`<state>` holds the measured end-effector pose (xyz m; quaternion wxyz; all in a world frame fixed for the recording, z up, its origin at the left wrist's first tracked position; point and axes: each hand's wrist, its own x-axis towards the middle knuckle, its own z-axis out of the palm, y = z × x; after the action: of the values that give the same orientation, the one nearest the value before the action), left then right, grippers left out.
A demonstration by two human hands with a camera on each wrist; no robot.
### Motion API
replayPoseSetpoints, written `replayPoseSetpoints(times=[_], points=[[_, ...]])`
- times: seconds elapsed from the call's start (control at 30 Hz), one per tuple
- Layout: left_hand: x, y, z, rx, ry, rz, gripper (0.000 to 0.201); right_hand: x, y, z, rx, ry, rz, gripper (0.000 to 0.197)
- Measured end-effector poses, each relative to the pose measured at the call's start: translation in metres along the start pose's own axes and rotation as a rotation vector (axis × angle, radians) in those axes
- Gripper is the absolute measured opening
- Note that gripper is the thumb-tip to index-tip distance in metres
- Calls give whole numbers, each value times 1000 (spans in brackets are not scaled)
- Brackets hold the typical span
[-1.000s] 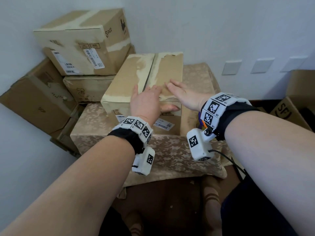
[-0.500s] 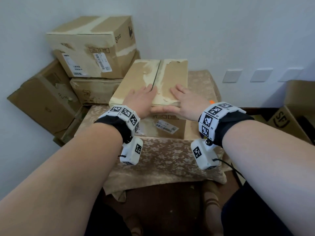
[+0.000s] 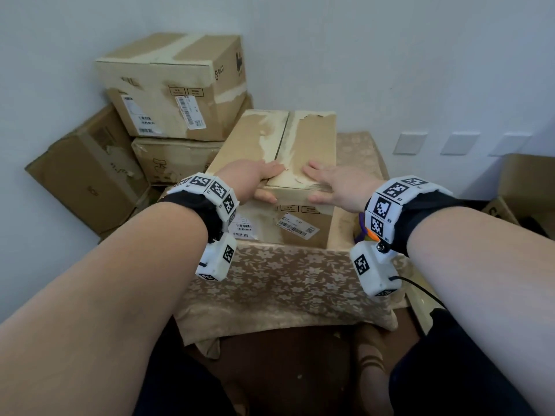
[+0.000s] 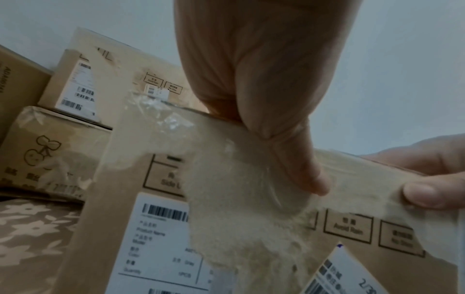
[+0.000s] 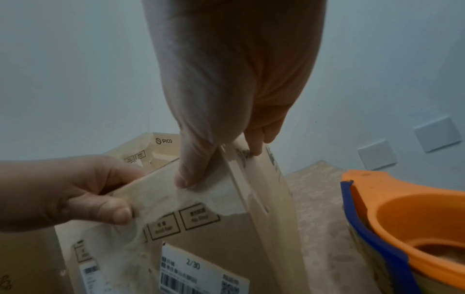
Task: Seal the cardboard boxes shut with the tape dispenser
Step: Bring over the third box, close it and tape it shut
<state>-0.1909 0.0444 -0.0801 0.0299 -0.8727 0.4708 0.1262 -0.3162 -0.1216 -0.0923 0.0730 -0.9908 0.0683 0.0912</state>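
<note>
A brown cardboard box [image 3: 303,136] with its two top flaps down and worn old tape along the seam lies on the cloth-covered table [image 3: 285,280]. My left hand [image 3: 258,178] and right hand [image 3: 327,181] rest at its near top edge, fingers flat on the flaps either side of the seam. Both thumbs press the front face; the left thumb [image 4: 299,165] and right thumb [image 5: 193,169] show close up. The orange and blue tape dispenser [image 5: 402,218] sits on the table right of the box, peeking out under my right wrist [image 3: 368,232].
Taped boxes [image 3: 171,85] are stacked in the left corner over another [image 3: 174,157], with one leaning box [image 3: 87,175] against the wall. An open carton [image 3: 525,187] stands at the right. Wall plates [image 3: 410,142] are behind the table.
Both hands slid back from the middle of the box top to its near edge, thumbs dropping onto the front face. The box now sits squarer to me.
</note>
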Motion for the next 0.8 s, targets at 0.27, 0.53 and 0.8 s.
replayPoseSetpoints(times=[0.27,0.53,0.8], points=[[-14,-19,-10,80,-61,-108,70,-4,1,-4,-47,-40,-1,63],[-32,-62,-11,89,30,-330,43,-6,-7,-7,-66,-49,44,63],[-15,-60,-19,325,-99,-364,40,-7,-20,-16,-191,-71,71,59]])
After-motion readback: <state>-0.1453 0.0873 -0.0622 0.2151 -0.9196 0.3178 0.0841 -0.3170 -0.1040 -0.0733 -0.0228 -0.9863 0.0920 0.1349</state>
